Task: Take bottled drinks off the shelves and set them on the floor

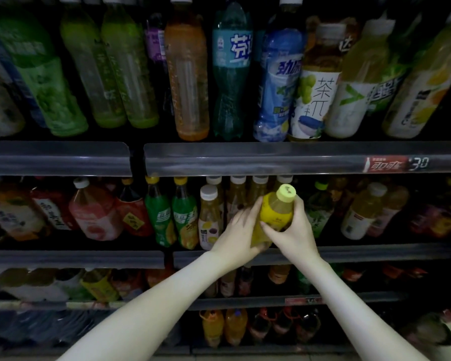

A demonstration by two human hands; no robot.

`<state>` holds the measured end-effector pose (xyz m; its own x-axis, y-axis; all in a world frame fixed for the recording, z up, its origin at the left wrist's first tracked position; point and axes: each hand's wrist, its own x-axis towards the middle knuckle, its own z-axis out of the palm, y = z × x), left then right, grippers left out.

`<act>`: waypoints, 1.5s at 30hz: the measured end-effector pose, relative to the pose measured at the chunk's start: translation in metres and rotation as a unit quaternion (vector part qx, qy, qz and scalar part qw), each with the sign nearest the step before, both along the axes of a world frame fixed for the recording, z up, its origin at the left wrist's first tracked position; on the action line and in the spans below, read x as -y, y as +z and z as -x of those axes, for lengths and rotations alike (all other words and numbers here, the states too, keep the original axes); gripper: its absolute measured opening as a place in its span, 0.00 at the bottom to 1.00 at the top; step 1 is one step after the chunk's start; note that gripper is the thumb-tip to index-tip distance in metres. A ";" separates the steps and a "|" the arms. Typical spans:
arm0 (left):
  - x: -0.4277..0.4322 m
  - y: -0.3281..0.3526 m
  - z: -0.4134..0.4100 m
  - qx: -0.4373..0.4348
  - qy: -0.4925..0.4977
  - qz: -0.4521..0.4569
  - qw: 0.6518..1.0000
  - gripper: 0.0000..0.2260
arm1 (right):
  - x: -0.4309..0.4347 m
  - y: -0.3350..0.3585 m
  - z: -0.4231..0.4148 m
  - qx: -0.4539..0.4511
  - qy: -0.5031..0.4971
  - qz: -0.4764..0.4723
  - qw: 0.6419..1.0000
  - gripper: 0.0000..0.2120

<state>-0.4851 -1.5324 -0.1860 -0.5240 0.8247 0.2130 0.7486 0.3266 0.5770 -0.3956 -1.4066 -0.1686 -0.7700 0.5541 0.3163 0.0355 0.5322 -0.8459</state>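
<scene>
Yellow plastic drink bottle with a pale green cap (pixel 276 213) tilts just in front of the middle shelf (pixel 375 252), among standing bottles. The left grip (pixel 241 230) curls round its lower body and the right grip (pixel 296 227) clasps its upper body.

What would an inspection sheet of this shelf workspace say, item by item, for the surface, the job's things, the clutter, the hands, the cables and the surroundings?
Surface: dark shelves in tiers, packed with bottled drinks.
Job's things: yellow bottle with a pale green cap, tilted, in front of the middle tier, held in both hands.
Clutter: nothing seen.
Grippers: left hand grips the bottle's lower body; right hand grips it just below the cap.
Cables: nothing seen.
Surroundings: dim light; a red price tag on the upper shelf rail.
</scene>
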 end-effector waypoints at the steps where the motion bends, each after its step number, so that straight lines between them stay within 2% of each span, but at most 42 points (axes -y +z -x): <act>1: 0.000 0.006 -0.001 0.052 -0.001 -0.026 0.998 0.46 | 0.003 0.011 -0.003 -0.005 0.017 0.004 1.000 0.38; 3: 0.005 0.020 -0.003 0.119 0.005 -0.071 0.990 0.47 | 0.011 0.030 -0.007 -0.002 0.057 0.014 0.998 0.37; 5: 0.017 0.031 -0.005 0.137 0.022 -0.105 0.985 0.44 | 0.018 0.043 -0.008 0.014 0.095 0.008 0.995 0.36; 9: 0.059 0.029 -0.005 0.174 0.046 -0.113 0.977 0.41 | 0.043 0.057 -0.003 0.043 0.146 -0.028 0.988 0.26; 12: 0.103 0.014 -0.001 0.200 0.046 -0.070 0.976 0.42 | 0.069 0.058 0.006 0.037 0.163 -0.049 0.985 0.17; 15: 0.148 -0.008 0.008 0.219 0.045 -0.002 0.975 0.42 | 0.102 0.053 0.020 0.129 0.208 -0.087 0.966 0.06; 19: 0.205 -0.042 0.023 0.230 0.053 0.066 0.970 0.41 | 0.150 0.027 0.043 0.258 0.228 -0.104 0.933 0.07; 22: 0.240 -0.080 0.036 0.239 0.052 0.093 0.965 0.40 | 0.190 -0.007 0.056 0.292 0.205 -0.070 0.932 0.07; 25: 0.267 -0.129 0.044 0.245 0.051 0.141 0.958 0.36 | 0.231 -0.056 0.064 0.321 0.201 -0.072 0.923 0.09; 34: 0.349 -0.256 0.017 0.299 0.172 0.284 0.895 0.26 | 0.300 -0.234 0.068 0.471 0.240 -0.085 0.845 0.11; 38: 0.378 -0.338 -0.016 0.299 0.268 0.312 0.861 0.21 | 0.317 -0.352 0.050 0.516 0.253 -0.098 0.813 0.13; 41: 0.397 -0.409 -0.043 0.305 0.293 0.332 0.843 0.20 | 0.331 -0.447 0.030 0.543 0.255 -0.084 0.796 0.20; 45: 0.412 -0.510 -0.075 0.304 0.339 0.332 0.826 0.19 | 0.355 -0.569 0.007 0.572 0.242 -0.076 0.780 0.21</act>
<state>-0.4099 -1.9446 -0.6964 -0.7570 0.1275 -0.6409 -0.0978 0.9476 0.3041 -0.4027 -1.7617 -0.7379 -0.7039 0.1347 -0.6974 0.4850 0.8085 -0.3334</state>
